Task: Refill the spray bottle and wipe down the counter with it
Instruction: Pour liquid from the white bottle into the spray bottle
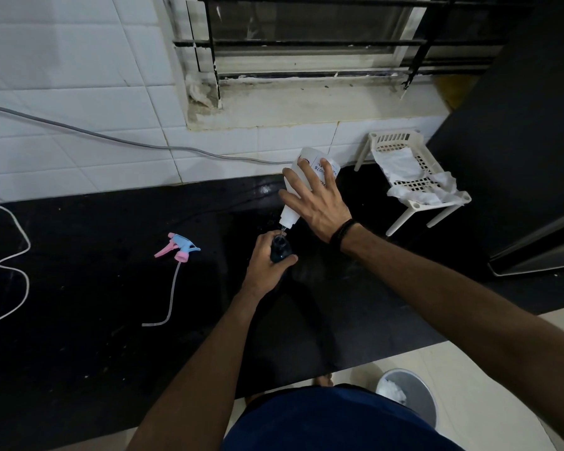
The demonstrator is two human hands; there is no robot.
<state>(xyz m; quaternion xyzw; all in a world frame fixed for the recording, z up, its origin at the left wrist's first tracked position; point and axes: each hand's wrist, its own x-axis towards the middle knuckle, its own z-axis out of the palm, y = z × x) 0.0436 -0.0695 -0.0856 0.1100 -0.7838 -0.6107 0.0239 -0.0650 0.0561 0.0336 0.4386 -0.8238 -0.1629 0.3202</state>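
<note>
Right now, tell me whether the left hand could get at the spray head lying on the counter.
Probably yes, but not freely: the left hand is gripping the blue spray bottle under the white refill bottle. The counter between it and the spray head looks open.

You're reaching both bare forearms forward and inward so the hands are meeting near centre. Your left hand (269, 260) is wrapping around the neck of the dark blue translucent spray bottle (280, 249), thumb lying across its near side, fingers curled behind. Your right hand (316, 198), a black band at its wrist, is gripping the tilted white plastic refill bottle (298, 190) from above, fingers splaying over it, nozzle pointing down at the opening.
</note>
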